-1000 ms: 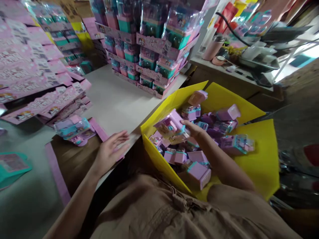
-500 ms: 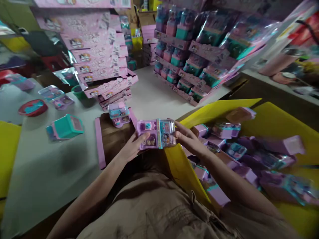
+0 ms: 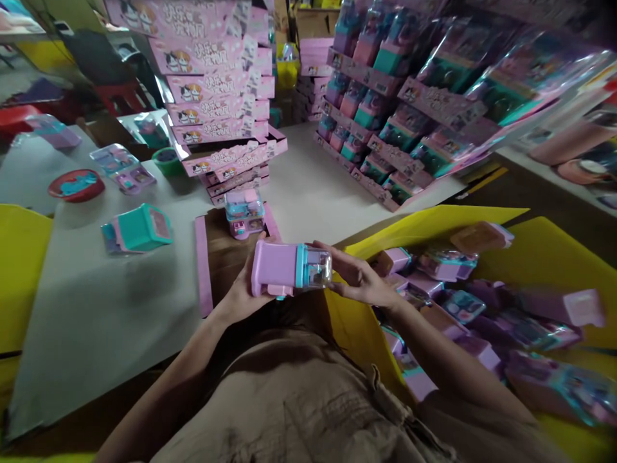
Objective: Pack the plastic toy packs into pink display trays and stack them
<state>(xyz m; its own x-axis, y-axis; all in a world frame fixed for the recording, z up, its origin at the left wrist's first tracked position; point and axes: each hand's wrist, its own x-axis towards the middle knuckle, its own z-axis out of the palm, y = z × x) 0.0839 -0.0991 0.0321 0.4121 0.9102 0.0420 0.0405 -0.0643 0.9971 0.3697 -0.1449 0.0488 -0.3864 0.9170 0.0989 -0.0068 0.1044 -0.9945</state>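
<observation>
Both my hands hold one pink toy machine (image 3: 284,269) with a teal band and a clear end, lying on its side above the table edge. My left hand (image 3: 241,292) grips its pink end from below. My right hand (image 3: 354,280) holds the clear end with its fingers curled round it. Just beyond stands another toy of the same kind (image 3: 244,213) in an open brown tray with pink edges (image 3: 203,263). To my right a yellow bin (image 3: 540,257) holds several loose pink toys.
Stacks of flat pink boxes (image 3: 216,96) rise behind the tray. Shelved packed toys (image 3: 409,103) fill the back right. A teal toy (image 3: 139,228) lies on the grey table (image 3: 96,302), with a red bowl (image 3: 76,185) and a green cup (image 3: 168,161) further left.
My right hand lifted a toy out of the yellow bin and brought it left. My left hand came up and took its other end. The toy has turned, its pink back facing me.
</observation>
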